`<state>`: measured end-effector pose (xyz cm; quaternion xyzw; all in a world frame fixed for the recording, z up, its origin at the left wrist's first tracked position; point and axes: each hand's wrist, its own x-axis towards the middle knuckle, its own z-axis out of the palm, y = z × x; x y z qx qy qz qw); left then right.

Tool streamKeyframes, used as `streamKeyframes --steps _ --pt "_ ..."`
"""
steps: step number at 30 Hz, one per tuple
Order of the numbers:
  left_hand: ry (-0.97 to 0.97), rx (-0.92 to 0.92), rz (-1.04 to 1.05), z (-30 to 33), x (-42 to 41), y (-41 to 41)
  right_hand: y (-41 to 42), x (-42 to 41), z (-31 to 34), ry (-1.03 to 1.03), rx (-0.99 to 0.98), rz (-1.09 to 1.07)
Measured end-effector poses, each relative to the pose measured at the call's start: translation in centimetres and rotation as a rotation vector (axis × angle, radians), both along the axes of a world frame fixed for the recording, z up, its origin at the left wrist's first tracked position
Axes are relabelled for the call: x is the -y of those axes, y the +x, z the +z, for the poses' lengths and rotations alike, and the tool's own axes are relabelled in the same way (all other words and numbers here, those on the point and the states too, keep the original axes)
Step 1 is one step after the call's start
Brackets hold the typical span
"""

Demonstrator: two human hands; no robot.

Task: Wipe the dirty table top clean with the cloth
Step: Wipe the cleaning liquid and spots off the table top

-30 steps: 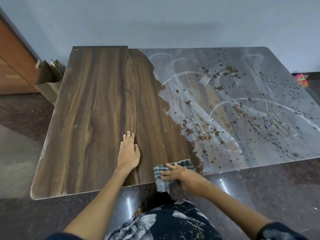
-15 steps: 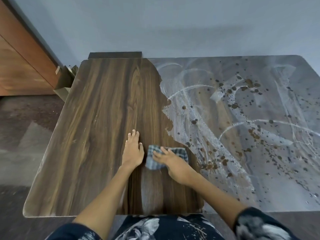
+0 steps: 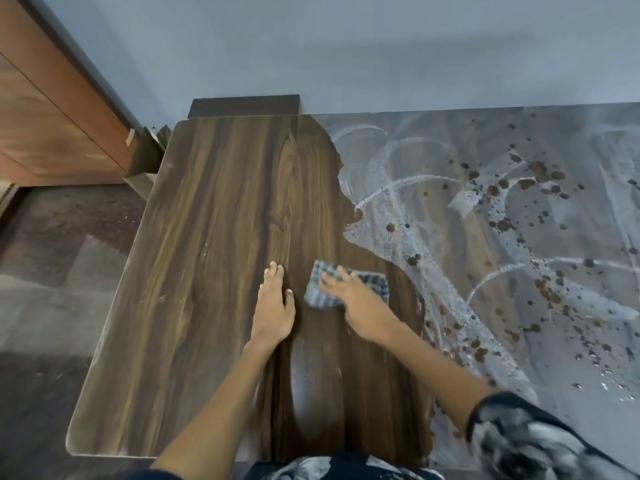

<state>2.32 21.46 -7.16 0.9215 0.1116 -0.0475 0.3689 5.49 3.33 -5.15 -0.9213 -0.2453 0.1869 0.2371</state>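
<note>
The wooden table top [image 3: 214, 258] is dark and clean on its left half. Its right half carries a whitish film with brown spots [image 3: 502, 244]. A blue checked cloth [image 3: 375, 284] lies on the table at the border of the clean area. My right hand [image 3: 360, 303] presses flat on the cloth with fingers spread and pointing left. My left hand [image 3: 273, 306] rests flat on the clean wood just left of the cloth, fingers straight and pointing away from me.
A grey wall stands right behind the table. A brown wooden cabinet [image 3: 52, 116] is at the far left, with a folded cardboard piece [image 3: 145, 154] beside the table's left corner. Dark floor [image 3: 52, 271] lies left of the table.
My right hand has pushed the cloth from the table's near edge away from me into the middle. My left hand has stayed flat in about the same spot.
</note>
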Motion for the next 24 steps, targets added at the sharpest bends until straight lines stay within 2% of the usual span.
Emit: streamKeyframes --steps 3,7,11,13,16,19,24 --pt "0.019 0.001 -0.011 -0.1 -0.5 0.8 -3.1 2.8 -0.8 0.037 -0.039 0.161" --pt "0.035 0.006 -0.024 -0.1 -0.7 1.4 -0.5 3.9 -0.6 0.048 -0.020 -0.017" --pt "0.052 0.011 -0.035 -0.1 -0.7 1.3 5.6 0.1 -1.5 0.002 -0.004 -0.237" --pt "0.050 0.006 -0.035 -0.1 -0.7 1.2 6.0 -2.3 -1.1 -0.024 -0.033 -0.259" --pt "0.037 0.012 -0.047 -0.1 -0.8 1.2 2.0 -3.5 -0.4 0.011 -0.004 -0.077" --pt "0.050 0.024 -0.053 -0.4 -1.0 1.2 -1.9 -0.3 -0.4 0.047 -0.023 0.094" --pt "0.106 0.027 -0.083 -0.6 -1.5 1.6 1.6 2.4 0.3 0.034 0.003 -0.149"
